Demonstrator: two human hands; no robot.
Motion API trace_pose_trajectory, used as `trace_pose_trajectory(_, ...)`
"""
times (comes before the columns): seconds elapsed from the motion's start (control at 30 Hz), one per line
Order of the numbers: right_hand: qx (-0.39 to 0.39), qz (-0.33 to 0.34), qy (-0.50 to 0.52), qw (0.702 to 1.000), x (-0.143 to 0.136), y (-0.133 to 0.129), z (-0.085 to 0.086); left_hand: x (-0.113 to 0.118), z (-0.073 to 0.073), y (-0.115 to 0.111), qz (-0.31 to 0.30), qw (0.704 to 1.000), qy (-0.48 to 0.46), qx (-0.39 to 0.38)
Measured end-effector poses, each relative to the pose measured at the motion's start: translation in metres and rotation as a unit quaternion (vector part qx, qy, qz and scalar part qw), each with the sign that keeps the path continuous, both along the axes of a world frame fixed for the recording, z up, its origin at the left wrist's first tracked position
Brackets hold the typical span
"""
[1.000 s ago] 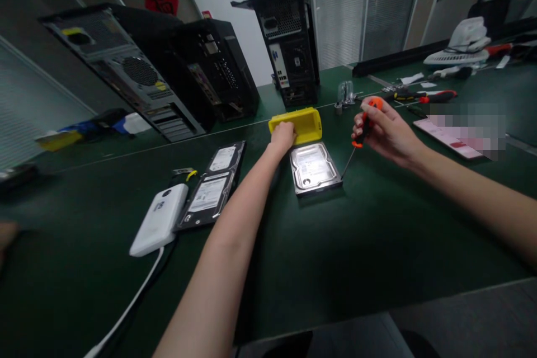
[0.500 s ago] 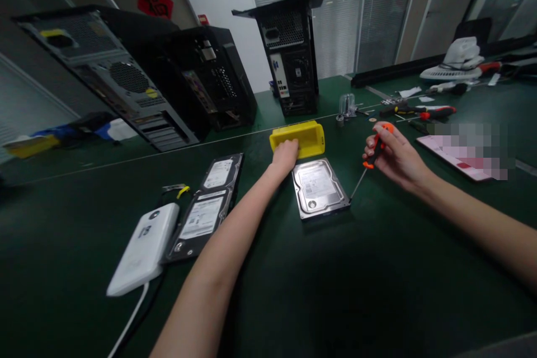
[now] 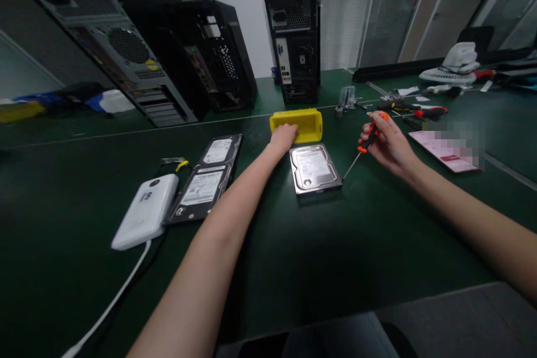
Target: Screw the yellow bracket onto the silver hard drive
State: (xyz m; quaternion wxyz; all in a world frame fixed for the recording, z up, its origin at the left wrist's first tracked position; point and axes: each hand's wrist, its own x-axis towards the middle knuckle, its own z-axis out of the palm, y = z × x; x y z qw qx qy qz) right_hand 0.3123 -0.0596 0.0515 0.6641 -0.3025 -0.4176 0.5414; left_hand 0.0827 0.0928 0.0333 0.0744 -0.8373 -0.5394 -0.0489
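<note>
Silver hard drive (image 3: 315, 169) flat on green surface (image 3: 327, 263), label side up, roughly between both grips but nearer the camera. Long axis pointing away, far end leaning a bit left.

Right grip (image 3: 388, 142) wrapped around orange-and-black screwdriver (image 3: 366, 144), thumb and fingers pinching the handle, raised off the surface. Key relation: drive down and to the left of that grip, shaft slanting the same way, tip at the drive's near right corner. Seated in a screw or only touching the edge: can't tell at this size.

Left grip (image 3: 284, 137) at the left end of yellow bin (image 3: 308, 124), fingers curled in at the mouth. Pinching something or not: can't tell, fingertips hidden. Bin just beyond the drive's far edge. Left grip just by the far left corner; contact there unclear. Of the two, left closer to the drive; right linked to it only through the screwdriver.

Well left: two dark hard drives (image 3: 203, 184) end to end, white case (image 3: 146, 210) just beside. Off to the right: pink flat item (image 3: 430, 145).
</note>
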Motion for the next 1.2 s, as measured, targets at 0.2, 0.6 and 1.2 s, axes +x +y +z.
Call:
trace_pose_trajectory(0.2,0.020,0.006,-0.015,1.000,0.004,-0.001,0.002,0.001,-0.002,-0.002,-0.003,1.000,0.006,0.004)
trace_pose_trajectory(0.6,0.035,0.034,0.001,0.999,0.007,0.004,0.000,0.000,0.006,-0.001,-0.006,0.999,0.016,0.033)
trace_pose_trajectory(1.2,0.005,0.048,0.022,0.999,0.005,0.006,-0.001,-0.014,-0.016,0.011,-0.007,0.999,-0.039,0.037)
